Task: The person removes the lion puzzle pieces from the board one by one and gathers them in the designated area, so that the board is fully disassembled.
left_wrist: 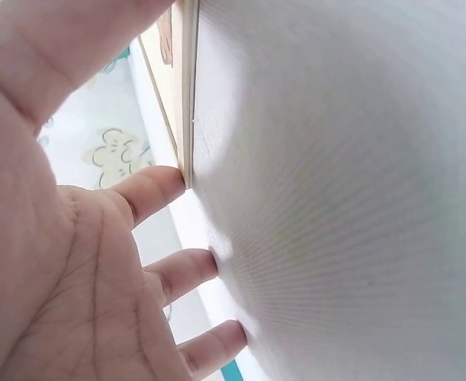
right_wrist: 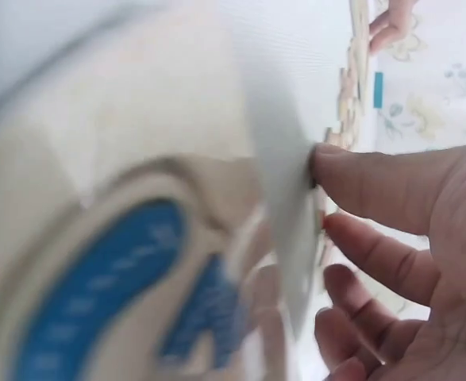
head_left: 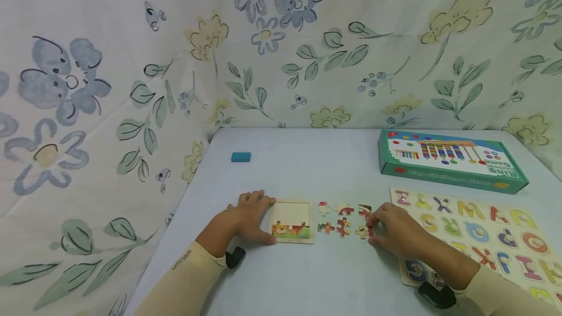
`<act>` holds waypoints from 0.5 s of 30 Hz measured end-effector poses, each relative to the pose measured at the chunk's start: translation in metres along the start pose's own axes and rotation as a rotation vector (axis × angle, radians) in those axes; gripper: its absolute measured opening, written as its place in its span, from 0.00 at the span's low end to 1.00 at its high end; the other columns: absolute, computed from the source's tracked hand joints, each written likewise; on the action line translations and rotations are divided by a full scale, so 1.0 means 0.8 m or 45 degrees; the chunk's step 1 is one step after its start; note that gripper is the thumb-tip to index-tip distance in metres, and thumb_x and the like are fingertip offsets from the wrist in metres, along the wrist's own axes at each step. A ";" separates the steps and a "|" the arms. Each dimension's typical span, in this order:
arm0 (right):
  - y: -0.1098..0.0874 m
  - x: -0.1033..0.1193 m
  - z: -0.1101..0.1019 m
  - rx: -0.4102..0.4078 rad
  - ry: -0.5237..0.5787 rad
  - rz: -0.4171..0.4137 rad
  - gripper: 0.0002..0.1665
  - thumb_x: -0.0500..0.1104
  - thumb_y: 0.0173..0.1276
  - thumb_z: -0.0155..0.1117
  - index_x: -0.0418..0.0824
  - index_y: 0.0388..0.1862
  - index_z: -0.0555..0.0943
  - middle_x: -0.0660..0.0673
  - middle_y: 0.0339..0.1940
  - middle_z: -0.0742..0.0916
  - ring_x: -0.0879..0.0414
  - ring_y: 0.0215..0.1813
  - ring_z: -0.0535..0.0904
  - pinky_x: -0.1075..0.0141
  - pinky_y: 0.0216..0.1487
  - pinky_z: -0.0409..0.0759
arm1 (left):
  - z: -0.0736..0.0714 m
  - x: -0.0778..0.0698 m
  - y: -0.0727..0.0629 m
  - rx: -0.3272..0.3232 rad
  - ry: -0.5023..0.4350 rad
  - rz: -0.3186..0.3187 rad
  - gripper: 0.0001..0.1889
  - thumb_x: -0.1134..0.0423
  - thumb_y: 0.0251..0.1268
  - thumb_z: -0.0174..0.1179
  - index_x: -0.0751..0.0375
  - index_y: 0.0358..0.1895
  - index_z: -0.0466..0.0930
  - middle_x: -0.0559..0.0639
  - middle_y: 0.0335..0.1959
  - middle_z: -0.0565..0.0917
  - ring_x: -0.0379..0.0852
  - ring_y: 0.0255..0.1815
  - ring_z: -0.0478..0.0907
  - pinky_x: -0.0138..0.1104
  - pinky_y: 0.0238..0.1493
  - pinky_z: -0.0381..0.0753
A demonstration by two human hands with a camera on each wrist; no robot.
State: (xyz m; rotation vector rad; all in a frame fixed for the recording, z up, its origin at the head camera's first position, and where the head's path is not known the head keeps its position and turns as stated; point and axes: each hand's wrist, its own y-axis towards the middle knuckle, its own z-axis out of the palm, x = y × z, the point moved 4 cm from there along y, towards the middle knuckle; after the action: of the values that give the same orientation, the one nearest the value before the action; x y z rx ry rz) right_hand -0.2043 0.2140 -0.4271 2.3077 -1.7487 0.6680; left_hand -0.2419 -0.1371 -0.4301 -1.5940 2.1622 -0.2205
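A square wooden puzzle tray (head_left: 291,211) lies flat on the table, its lower part filled with printed pieces showing an orange animal. My left hand (head_left: 250,218) touches the tray's left side, thumb at the near corner and index finger at the far one. In the left wrist view the other fingertips (left_wrist: 233,333) rest on the table. Loose jigsaw puzzle pieces (head_left: 344,227) lie in rows right of the tray. At their right end my right hand (head_left: 397,230) holds a reddish puzzle piece (head_left: 370,232) between thumb and index finger, low against the table; fingers partly hide it.
A wooden alphabet board (head_left: 432,201) with coloured letters lies under the right forearm. Behind it is a green Ring Challenge Game box (head_left: 454,179). A small blue block (head_left: 241,157) sits at the back left. Floral cloth (head_left: 307,62) hangs behind the white table (head_left: 307,277).
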 end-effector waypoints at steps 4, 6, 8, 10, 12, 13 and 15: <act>0.008 0.013 -0.002 -0.031 -0.038 -0.064 0.21 0.53 0.56 0.82 0.49 0.44 0.85 0.47 0.47 0.81 0.48 0.52 0.76 0.46 0.56 0.78 | 0.001 0.002 0.000 0.001 -0.003 0.008 0.54 0.32 0.50 0.74 0.43 0.80 0.58 0.57 0.83 0.52 0.67 0.82 0.46 0.77 0.67 0.52; 0.014 0.025 -0.001 -0.048 -0.037 -0.085 0.22 0.53 0.57 0.81 0.48 0.47 0.85 0.47 0.46 0.82 0.49 0.52 0.76 0.49 0.53 0.79 | 0.000 0.003 0.001 0.003 -0.002 0.010 0.54 0.32 0.50 0.74 0.43 0.80 0.58 0.56 0.83 0.51 0.67 0.82 0.46 0.77 0.67 0.52; 0.022 0.042 0.002 -0.051 -0.031 -0.103 0.22 0.53 0.57 0.81 0.48 0.49 0.85 0.47 0.47 0.82 0.50 0.51 0.75 0.52 0.51 0.80 | 0.000 0.004 0.001 0.003 -0.008 0.010 0.54 0.32 0.50 0.74 0.43 0.80 0.58 0.56 0.84 0.51 0.67 0.82 0.46 0.77 0.67 0.52; 0.031 0.063 0.009 -0.042 -0.029 -0.114 0.22 0.52 0.57 0.81 0.49 0.49 0.85 0.47 0.48 0.83 0.51 0.50 0.74 0.55 0.47 0.79 | 0.000 0.004 0.002 0.006 -0.005 0.009 0.54 0.32 0.50 0.74 0.42 0.80 0.58 0.56 0.84 0.51 0.66 0.82 0.45 0.77 0.67 0.52; 0.039 0.084 0.018 -0.032 -0.037 -0.140 0.21 0.51 0.57 0.81 0.51 0.48 0.85 0.47 0.48 0.82 0.51 0.50 0.74 0.57 0.45 0.78 | -0.001 0.004 0.002 0.009 -0.005 0.007 0.54 0.32 0.50 0.73 0.42 0.80 0.58 0.56 0.84 0.51 0.66 0.82 0.45 0.77 0.67 0.52; 0.043 0.095 0.023 -0.031 -0.040 -0.162 0.21 0.51 0.57 0.81 0.51 0.48 0.85 0.47 0.48 0.82 0.51 0.49 0.74 0.57 0.44 0.77 | -0.001 0.005 0.001 0.011 -0.005 0.005 0.54 0.32 0.50 0.74 0.42 0.80 0.58 0.56 0.84 0.51 0.66 0.82 0.45 0.77 0.67 0.52; 0.052 0.113 0.034 -0.022 -0.050 -0.201 0.20 0.52 0.57 0.81 0.52 0.47 0.85 0.48 0.47 0.82 0.52 0.48 0.73 0.57 0.44 0.74 | -0.002 0.004 0.001 0.016 -0.003 -0.001 0.54 0.32 0.50 0.74 0.41 0.80 0.58 0.55 0.84 0.50 0.66 0.83 0.45 0.77 0.68 0.52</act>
State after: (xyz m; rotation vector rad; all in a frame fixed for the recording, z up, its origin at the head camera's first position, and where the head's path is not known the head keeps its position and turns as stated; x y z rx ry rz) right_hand -0.2173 0.1122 -0.4163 2.4309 -1.5596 0.5815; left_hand -0.2441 -0.1403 -0.4302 -1.5871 2.1543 -0.2317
